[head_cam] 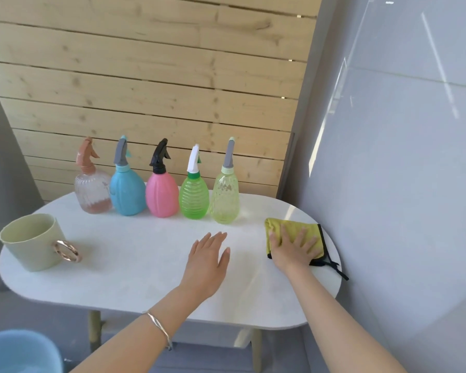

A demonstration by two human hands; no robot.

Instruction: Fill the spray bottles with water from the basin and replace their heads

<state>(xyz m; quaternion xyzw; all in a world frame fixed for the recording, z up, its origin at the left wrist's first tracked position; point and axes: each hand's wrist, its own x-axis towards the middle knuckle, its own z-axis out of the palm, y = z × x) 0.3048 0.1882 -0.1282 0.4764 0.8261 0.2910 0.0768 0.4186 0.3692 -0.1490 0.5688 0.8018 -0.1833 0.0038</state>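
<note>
Several spray bottles stand in a row at the back of the white table point(119, 278), all with heads on: a clear pinkish one point(92, 189), a blue one point(127, 192), a pink one point(162, 196), a ribbed green one point(193, 197) and a pale yellow-green one point(225, 201). My left hand point(207, 262) hovers or lies flat over the table's middle, fingers straight. My right hand point(293, 250) presses flat on a yellow cloth point(307, 230) at the table's right end. A blue basin point(19, 351) shows at the bottom left corner, below the table.
A pale green cup point(30, 243) with a rose-gold ring handle stands at the table's left end. A wooden slat wall rises behind the bottles, and a grey wall runs close along the right side.
</note>
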